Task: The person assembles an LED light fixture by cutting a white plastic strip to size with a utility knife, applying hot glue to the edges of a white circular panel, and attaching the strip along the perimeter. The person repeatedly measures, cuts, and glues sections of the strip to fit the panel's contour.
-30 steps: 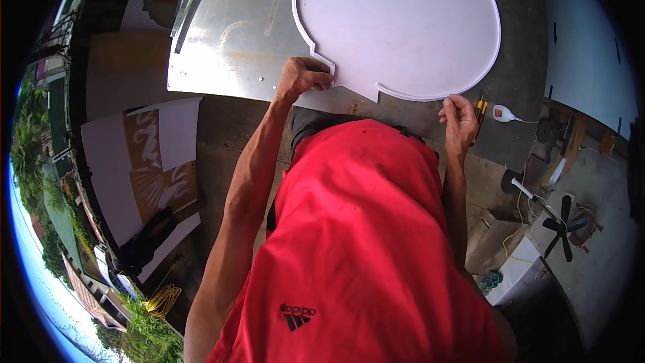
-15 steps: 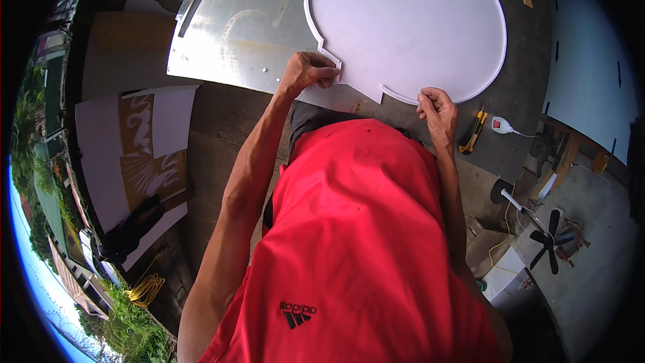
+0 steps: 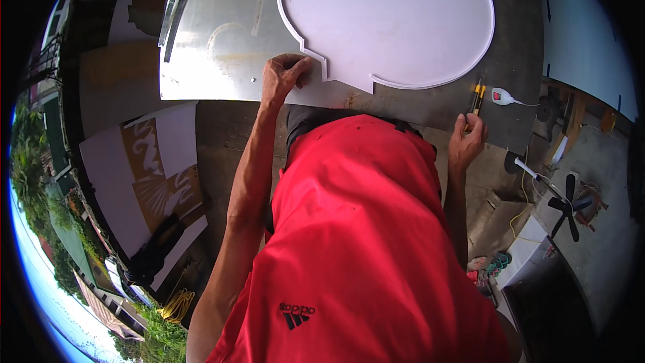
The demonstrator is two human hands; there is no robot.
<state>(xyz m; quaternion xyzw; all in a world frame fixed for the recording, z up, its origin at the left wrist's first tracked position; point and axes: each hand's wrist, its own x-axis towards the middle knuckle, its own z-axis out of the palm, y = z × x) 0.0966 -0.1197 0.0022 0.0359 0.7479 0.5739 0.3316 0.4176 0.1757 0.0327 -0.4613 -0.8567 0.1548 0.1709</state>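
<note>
A large rounded white panel (image 3: 393, 17) lies on the metal table, with a thin white raised strip (image 3: 291, 25) standing along much of its edge. Just left of the strip's angular corner is my left hand (image 3: 285, 76), its fingers curled together; what they hold, if anything, is hidden. At the table's near right side, my right hand (image 3: 468, 141) closes around the lower end of a yellow and black utility knife (image 3: 478, 97), whose tip points away from me. Beside the knife lies a small white bottle (image 3: 502, 97) with a red patch and a thin nozzle.
The sheet-metal tabletop (image 3: 222, 60) carries dark bars (image 3: 181, 10) at its far left. Left of the table lean white and brown cut-out panels (image 3: 161, 148). A black-bladed fan (image 3: 568, 207) stands on the right, below a large pale sheet (image 3: 581, 40).
My right hand has left the panel's near edge and moved right and toward me, taking hold of the utility knife. My left hand has come off the strip's corner, to its left.
</note>
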